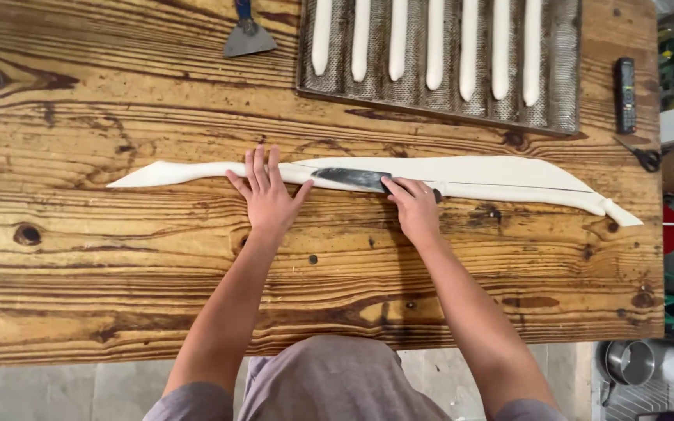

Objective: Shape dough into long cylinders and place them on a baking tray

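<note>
A long flat strip of pale dough (509, 175) lies across the wooden table (118, 257), tapering at both ends. My left hand (267, 195) rests flat on the dough left of centre, fingers apart. My right hand (413, 204) grips a knife whose dark blade (352, 178) lies along the dough, pointing left. A cut line runs lengthwise through the right half of the strip.
A perforated metal baking tray (559, 93) at the back holds several long dough sticks (434, 39). A metal scraper (247, 35) lies back left. A dark remote (625, 93) and scissors (645, 156) sit at the right edge. Pots stand on the floor right.
</note>
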